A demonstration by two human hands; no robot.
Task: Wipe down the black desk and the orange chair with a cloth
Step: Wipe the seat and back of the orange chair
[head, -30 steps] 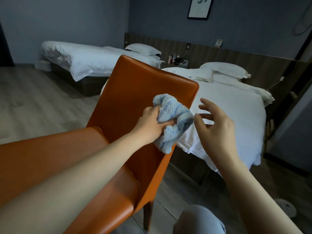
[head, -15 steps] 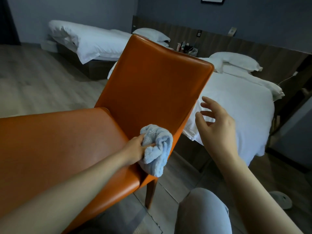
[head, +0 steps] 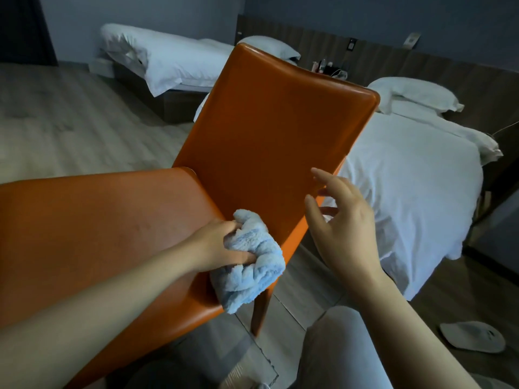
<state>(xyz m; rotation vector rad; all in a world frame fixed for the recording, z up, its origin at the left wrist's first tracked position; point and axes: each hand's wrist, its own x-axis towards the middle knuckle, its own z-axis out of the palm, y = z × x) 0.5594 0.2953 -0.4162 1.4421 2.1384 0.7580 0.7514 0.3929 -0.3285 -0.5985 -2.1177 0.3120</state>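
**Asker:** What does the head view show?

**Describer:** A person's left hand (head: pixel 222 242) grips a bunched, fluffy light-blue cloth (head: pixel 250 268). It presses the cloth at the near corner where the seat of the glossy orange leather chair (head: pixel 266 130) meets the backrest. The right hand (head: pixel 339 220) hovers just beside the backrest's edge, fingers spread and loosely bent, holding nothing.

**Asker:** And the black desk?

**Describer:** Not in view. A white-sheeted bed (head: pixel 407 178) stands behind the chair.

**Asker:** How should this wipe go?

**Describer:** Probably best to flatten the cloth for wider contact and work it into the seam, where dust likely collects. Then sweep the seat in overlapping passes, the free hand steadying the backrest so the chair does not slide.
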